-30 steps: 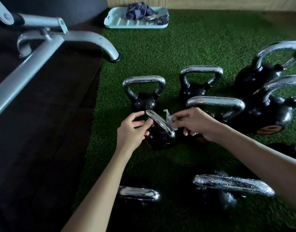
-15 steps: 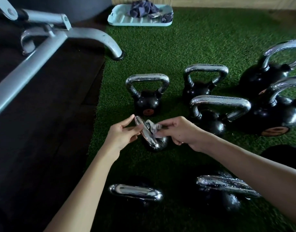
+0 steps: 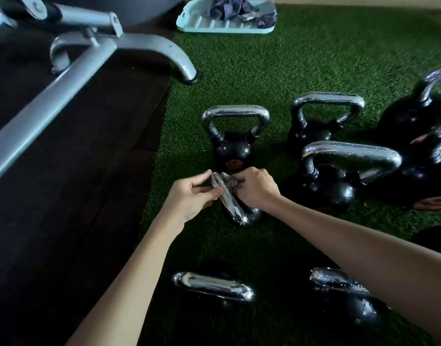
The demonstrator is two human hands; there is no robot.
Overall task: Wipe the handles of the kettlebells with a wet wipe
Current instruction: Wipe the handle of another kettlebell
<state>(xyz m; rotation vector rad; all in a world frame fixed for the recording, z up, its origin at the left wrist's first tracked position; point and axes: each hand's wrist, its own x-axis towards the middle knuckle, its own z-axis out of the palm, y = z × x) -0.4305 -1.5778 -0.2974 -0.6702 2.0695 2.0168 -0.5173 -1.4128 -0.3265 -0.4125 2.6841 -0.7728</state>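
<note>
Several black kettlebells with chrome handles stand on green turf. A small kettlebell's chrome handle (image 3: 230, 204) lies between my hands at the centre. My left hand (image 3: 192, 197) pinches that handle from the left side. My right hand (image 3: 255, 187) grips a crumpled grey wet wipe (image 3: 229, 182) and presses it against the handle's far end. The small bell's black body is mostly hidden under my hands. Another kettlebell (image 3: 235, 136) stands just behind my hands.
More kettlebells stand to the right (image 3: 339, 171) and close to me (image 3: 214, 287), (image 3: 344, 295). A grey metal bench frame (image 3: 89, 61) crosses the dark floor mat at left. A pale blue tray (image 3: 224, 23) with dark cloths sits at the far turf edge.
The view has shifted. My right hand has slid the wipe along the handle toward its far end, closer to my left hand, which keeps its pinch on the handle.
</note>
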